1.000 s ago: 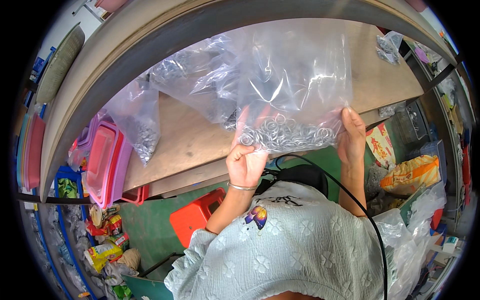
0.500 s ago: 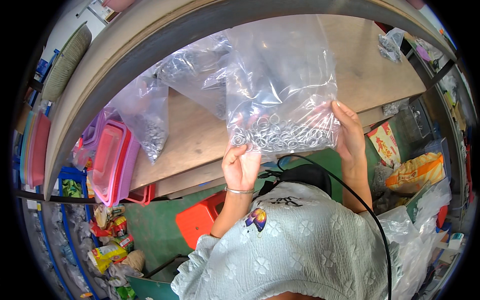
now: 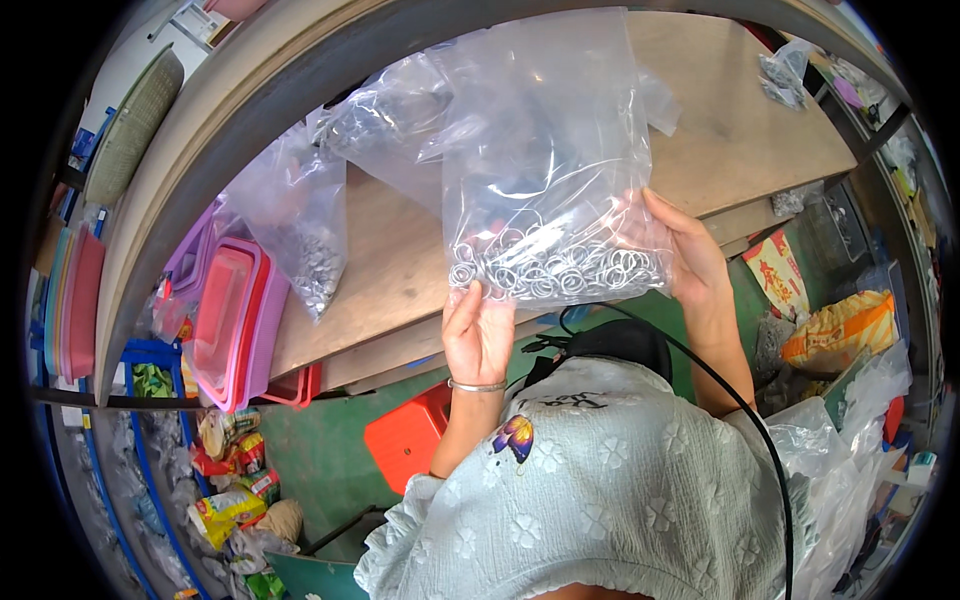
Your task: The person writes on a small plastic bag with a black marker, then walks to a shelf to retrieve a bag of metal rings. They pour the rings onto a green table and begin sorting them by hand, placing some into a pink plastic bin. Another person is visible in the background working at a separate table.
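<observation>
Wooden table (image 3: 765, 130) up front, clear bag (image 3: 540, 150) over its near edge, running lengthwise away from the left hand (image 3: 478, 340) that's pinching its near-left corner. Right hand (image 3: 697, 255)'s got the right edge, silvery rings (image 3: 570, 272) pooled between.

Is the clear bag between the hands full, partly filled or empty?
Partly filled: silvery rings lie along the near end of the clear bag, while its far part shows none.
</observation>
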Motion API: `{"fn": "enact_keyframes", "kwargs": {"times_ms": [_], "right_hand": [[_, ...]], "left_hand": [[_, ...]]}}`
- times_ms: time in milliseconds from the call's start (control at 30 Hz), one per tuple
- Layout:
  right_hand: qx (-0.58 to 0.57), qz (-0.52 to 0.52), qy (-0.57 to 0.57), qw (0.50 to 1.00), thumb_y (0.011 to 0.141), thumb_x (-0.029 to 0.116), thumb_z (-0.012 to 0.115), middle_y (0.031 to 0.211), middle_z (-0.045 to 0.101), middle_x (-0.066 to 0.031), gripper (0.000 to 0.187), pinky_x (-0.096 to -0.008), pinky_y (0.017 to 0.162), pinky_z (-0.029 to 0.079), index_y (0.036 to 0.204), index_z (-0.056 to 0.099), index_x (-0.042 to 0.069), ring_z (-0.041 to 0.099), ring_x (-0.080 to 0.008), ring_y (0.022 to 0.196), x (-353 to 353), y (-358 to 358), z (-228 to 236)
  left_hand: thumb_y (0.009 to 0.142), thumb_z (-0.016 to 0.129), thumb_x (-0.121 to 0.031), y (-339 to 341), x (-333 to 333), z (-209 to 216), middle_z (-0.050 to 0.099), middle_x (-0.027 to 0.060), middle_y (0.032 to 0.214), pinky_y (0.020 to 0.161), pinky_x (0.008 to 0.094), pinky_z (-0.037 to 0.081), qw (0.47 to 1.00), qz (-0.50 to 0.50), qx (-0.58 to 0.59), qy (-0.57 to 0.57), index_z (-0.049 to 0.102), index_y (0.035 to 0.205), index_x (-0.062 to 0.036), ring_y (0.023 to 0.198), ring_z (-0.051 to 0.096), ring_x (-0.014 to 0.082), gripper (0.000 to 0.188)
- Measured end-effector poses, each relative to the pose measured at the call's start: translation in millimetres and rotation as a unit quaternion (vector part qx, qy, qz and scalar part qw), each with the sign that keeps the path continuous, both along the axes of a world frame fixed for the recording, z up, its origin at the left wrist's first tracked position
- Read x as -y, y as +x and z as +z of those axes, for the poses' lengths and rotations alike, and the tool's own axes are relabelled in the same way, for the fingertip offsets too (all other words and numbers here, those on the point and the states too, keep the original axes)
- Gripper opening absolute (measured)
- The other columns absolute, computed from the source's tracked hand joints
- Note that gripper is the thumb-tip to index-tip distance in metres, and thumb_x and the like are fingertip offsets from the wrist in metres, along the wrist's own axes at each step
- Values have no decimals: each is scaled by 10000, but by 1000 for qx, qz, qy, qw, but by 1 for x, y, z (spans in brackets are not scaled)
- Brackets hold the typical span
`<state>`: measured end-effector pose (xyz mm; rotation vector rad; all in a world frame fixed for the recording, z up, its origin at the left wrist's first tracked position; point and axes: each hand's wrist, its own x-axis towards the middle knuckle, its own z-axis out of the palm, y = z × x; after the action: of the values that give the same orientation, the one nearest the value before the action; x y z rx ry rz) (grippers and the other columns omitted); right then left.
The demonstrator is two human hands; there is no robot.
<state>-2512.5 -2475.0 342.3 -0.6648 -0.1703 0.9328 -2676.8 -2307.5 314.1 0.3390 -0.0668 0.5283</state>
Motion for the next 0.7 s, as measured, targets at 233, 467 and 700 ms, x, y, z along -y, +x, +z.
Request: {"fn": "enact_keyframes", "kwargs": {"times_ms": [233,467,700], "right_hand": [[-53,16,-4,998,907,221,525,1166,521,-141,355,-377,894,468,1159,473,-24,546,-266,1055,-7,-1,-5],[-77,23,10,997,906,214,531,1107,543,-123,290,-357,846,490,1098,501,-2,561,-246,1001,-10,-2,-8],[68,-120,2,990,894,152,524,899,624,-140,201,-331,767,506,969,567,-30,620,-239,849,14,-2,-12]], "left_hand": [[884,396,29,-10,-2,3,248,195,1428,1108,425,200,1000,4,6,16,252,1369,21,1325,255,291,506],[883,450,-9,-10,-5,-2,240,197,1431,1082,474,236,999,14,-26,34,260,1368,-26,1327,248,321,521],[907,435,-113,5,-8,-20,263,164,1433,1071,436,262,997,-70,-18,-29,219,1399,-39,1300,301,293,543]]}}
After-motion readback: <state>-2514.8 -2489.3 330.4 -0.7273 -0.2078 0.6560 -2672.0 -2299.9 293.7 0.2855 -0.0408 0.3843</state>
